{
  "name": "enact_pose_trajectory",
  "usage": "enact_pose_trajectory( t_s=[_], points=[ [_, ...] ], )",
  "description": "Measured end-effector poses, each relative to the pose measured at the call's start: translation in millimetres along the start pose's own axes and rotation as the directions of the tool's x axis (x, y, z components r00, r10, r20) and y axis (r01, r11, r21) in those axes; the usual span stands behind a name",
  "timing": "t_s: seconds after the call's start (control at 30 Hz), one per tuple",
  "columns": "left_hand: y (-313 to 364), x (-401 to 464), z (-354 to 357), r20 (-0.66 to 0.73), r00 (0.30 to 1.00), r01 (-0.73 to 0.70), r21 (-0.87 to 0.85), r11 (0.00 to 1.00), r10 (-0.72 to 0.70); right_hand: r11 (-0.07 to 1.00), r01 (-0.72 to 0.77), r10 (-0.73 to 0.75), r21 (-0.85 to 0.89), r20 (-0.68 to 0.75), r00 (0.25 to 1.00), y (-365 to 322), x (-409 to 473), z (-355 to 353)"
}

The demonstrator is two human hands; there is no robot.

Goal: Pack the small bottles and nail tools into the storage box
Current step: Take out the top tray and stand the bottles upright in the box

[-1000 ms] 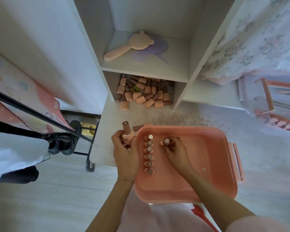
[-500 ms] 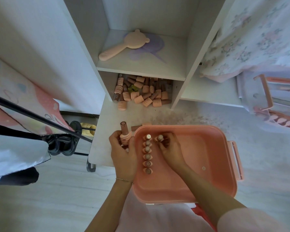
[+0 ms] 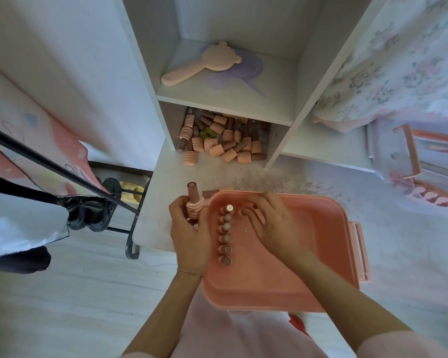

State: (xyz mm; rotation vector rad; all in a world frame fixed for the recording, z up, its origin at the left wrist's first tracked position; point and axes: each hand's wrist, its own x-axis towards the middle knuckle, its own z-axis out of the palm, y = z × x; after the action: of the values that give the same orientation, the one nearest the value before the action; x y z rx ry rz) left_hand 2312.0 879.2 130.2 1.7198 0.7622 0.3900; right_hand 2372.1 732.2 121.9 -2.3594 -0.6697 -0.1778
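Risk: toppling | row of small bottles (image 3: 225,235) stood upright in storage box (image 3: 308,254), just left of right hand (image 3: 274,223) fingers curled on a bottle, mostly hidden | left hand (image 3: 189,228) gripped spare bottle (image 3: 194,202); a nudge could fell the row.

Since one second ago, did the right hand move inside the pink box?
Yes. The right hand went toward the box's far rim, beside the top of the bottle row.

Both your forearms are bare from the wrist up. On your left wrist you wear a thin, fine bracelet (image 3: 189,272). Pale pink short sleeves (image 3: 398,344) show at the bottom edge of the view, and a pale pink garment (image 3: 217,332) covers your lap between your arms.
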Motion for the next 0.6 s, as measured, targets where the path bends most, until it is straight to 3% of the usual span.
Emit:
enact_pose_trajectory(
  t_s=[0.1, 0.2, 0.6],
  points=[
    [0, 0, 0, 0.002, 1.000, 0.006, -0.021, 1.000, -0.006, 0.959, 0.215, -0.206, -0.182, 0.069, 0.976, -2, 19, -2],
    [0, -1, 0, -0.001, 1.000, 0.008, -0.048, 0.999, -0.008, 0.911, 0.276, -0.264, -0.306, 0.081, 0.961, -6, 22, 1],
    [1, -1, -2, -0.007, 1.000, 0.014, -0.069, 0.998, -0.015, 0.885, 0.012, 0.002, -0.466, 0.031, 1.000, -33, 16, 20]
  ],
)
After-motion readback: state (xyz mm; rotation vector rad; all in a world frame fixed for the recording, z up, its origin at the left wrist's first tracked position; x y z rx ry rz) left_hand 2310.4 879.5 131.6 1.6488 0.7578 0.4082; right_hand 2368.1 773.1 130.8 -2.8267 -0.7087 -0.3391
